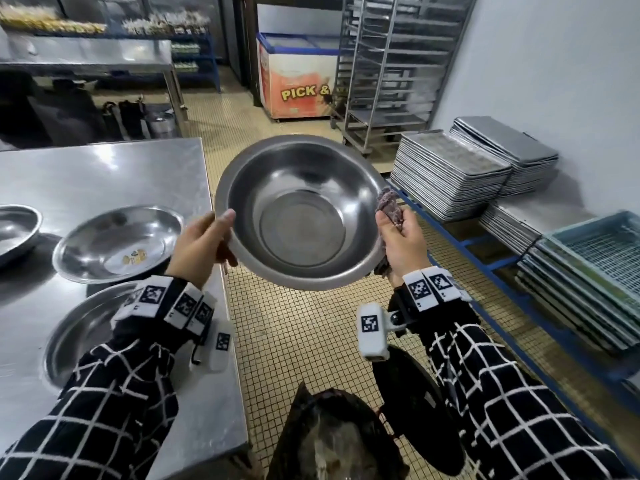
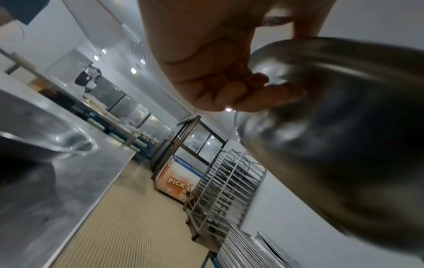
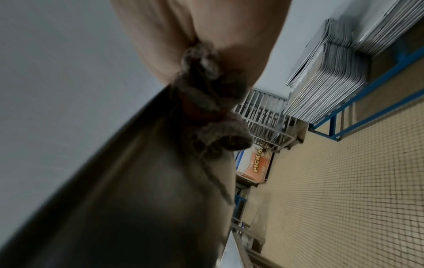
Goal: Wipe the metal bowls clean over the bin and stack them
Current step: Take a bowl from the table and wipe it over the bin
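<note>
A large metal bowl (image 1: 301, 216) hangs tilted toward me above the floor, its inside looking clean. My left hand (image 1: 204, 242) grips its left rim, thumb inside and fingers (image 2: 259, 92) under the wall (image 2: 332, 127). My right hand (image 1: 401, 244) holds a crumpled purplish-grey cloth (image 1: 389, 206) against the bowl's right rim; the cloth (image 3: 206, 108) hangs beside the bowl's outer wall (image 3: 137, 181). The dark bin (image 1: 332, 441) stands below, near my feet. Three more metal bowls lie on the steel table (image 1: 104, 174): one with yellow scraps (image 1: 117, 244), one nearest me (image 1: 83, 327), one at the left edge (image 1: 17, 230).
Stacked baking trays (image 1: 450, 174) and blue-green mesh trays (image 1: 595, 251) fill a low blue rack on the right. A tall tray trolley (image 1: 391, 74) and an orange chest freezer (image 1: 294, 81) stand at the back. Tiled floor runs between table and rack.
</note>
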A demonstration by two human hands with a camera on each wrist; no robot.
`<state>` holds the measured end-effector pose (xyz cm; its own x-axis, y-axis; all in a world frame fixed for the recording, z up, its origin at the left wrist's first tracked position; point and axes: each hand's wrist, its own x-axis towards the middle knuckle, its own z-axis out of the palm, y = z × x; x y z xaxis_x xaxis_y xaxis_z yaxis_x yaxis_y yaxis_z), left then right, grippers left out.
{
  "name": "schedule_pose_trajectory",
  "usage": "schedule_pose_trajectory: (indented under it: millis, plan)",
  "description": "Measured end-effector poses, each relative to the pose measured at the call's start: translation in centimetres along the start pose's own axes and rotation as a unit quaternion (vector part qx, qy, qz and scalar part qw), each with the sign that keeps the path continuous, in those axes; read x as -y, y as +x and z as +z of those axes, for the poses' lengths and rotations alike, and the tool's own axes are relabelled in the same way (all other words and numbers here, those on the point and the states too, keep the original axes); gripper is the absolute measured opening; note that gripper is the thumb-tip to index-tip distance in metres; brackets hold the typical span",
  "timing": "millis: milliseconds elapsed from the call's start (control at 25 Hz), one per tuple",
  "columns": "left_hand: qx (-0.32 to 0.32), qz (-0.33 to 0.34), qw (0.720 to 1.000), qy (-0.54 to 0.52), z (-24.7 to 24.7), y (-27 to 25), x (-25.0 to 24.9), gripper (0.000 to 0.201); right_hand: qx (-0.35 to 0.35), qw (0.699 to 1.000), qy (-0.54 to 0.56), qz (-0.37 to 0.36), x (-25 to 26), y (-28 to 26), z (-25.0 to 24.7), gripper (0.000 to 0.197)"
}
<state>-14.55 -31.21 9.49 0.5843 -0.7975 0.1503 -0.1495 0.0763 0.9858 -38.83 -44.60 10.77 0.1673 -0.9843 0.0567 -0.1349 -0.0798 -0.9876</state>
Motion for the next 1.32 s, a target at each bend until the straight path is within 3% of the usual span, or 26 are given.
schedule_pose_trajectory:
  millis: [160, 280, 360, 440, 520, 600, 680, 840, 960, 1120, 1320]
  plan:
    - [-0.099, 0.037, 0.994, 0.04, 0.3, 1.0, -0.4, 0.022, 0.019, 0.999, -0.037, -0.006, 0.3, -0.3, -0.2, 0.017]
    - [-0.16, 0.036, 0.978, 0.132, 2.5, 0.4, 0.2, 0.022, -0.048, 0.998, -0.009, -0.031, 1.0, -0.9, 0.3, 0.022]
    - [-0.177, 0.022, 0.977, 0.114, 4.3, -0.6, 0.4, 0.022, -0.097, 0.995, 0.018, -0.031, 1.2, -1.5, 0.8, 0.023]
    - [-0.106, -0.001, 0.994, -0.009, 6.1, -1.6, 0.4, 0.017, -0.131, 0.99, 0.052, -0.017, 0.9, -2.2, 1.4, 0.025]
    - [0.019, -0.035, 0.992, -0.117, 7.7, -2.9, 0.2, 0.004, -0.135, 0.988, 0.075, 0.005, 0.3, -2.9, 2.0, 0.027]
    - [0.089, -0.027, 0.986, -0.137, 8.8, -4.0, 0.3, 0.014, -0.123, 0.99, 0.073, 0.021, 0.0, -3.5, 2.2, 0.025]
    - [0.093, 0.002, 0.986, -0.135, 9.4, -4.8, 0.3, 0.02, -0.127, 0.988, 0.078, 0.034, -0.1, -4.1, 2.0, 0.025]
    - [0.103, 0.022, 0.987, -0.119, 7.8, -6.1, 0.1, 0.011, -0.124, 0.988, 0.088, 0.017, 0.0, -5.5, 1.4, 0.027]
    - [0.039, 0.014, 0.995, -0.089, 4.1, -7.4, -0.1, 0.006, -0.07, 0.995, 0.073, -0.014, 0.2, -6.4, 1.4, 0.024]
    - [-0.146, -0.018, 0.986, -0.078, -3.4, -10.0, 0.4, 0.013, 0.1, 0.994, 0.041, -0.004, -0.2, -8.8, 3.6, 0.014]
    - [-0.21, -0.036, 0.977, -0.014, -13.0, -16.8, 2.4, 0.012, 0.232, 0.972, 0.037, 0.022, -0.2, -14.3, 9.9, 0.011]
